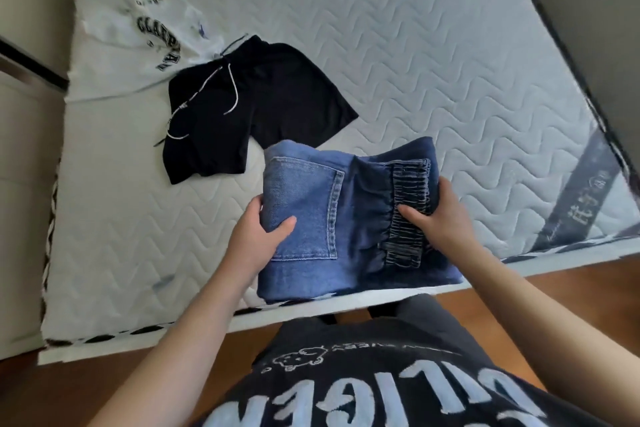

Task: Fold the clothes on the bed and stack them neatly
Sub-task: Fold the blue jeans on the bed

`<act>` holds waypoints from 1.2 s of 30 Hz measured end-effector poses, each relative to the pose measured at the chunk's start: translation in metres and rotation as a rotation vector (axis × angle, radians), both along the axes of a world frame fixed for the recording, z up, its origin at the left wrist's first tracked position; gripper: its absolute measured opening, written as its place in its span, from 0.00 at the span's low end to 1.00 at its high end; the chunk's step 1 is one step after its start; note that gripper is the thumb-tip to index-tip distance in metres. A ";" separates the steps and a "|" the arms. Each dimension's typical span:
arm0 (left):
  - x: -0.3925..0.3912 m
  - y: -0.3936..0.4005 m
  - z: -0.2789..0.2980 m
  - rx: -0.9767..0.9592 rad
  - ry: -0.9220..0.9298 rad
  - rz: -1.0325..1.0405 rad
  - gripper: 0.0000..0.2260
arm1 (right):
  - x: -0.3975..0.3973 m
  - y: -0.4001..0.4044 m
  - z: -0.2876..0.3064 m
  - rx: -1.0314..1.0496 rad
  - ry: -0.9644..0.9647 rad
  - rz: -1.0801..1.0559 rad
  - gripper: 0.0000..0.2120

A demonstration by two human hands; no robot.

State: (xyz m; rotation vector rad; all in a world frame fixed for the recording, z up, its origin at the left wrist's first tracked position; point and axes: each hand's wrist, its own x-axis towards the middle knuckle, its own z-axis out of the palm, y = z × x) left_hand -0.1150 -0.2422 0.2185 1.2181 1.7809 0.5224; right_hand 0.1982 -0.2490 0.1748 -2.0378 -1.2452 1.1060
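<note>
Denim shorts, folded into a thick block, sit at the near edge of the bed, their long axis running left to right between my hands. My left hand grips the left end, thumb on top; my right hand grips the elastic waistband end. Black shorts lie just beyond toward the far left, likely where this block goes or what I fold next.

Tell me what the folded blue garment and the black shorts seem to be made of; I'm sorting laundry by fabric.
The folded blue garment looks like denim: faded blue twill, contrast stitching round a patch pocket, gathered elastic waistband. The black shorts look like a soft matte knit, perhaps cotton jersey; they lie limp and show a white drawcord. The fibre itself cannot be told.
</note>
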 end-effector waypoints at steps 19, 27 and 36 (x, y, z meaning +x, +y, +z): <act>0.026 -0.026 0.114 0.208 -0.405 0.032 0.27 | 0.047 -0.046 0.145 0.309 -0.036 -0.042 0.20; 0.009 -0.035 0.148 0.256 -0.471 -0.163 0.23 | 0.020 -0.113 0.185 0.411 -0.105 -0.266 0.33; 0.075 -0.064 0.181 0.289 -0.549 -0.334 0.17 | 0.053 -0.206 0.226 0.489 -0.212 -0.482 0.36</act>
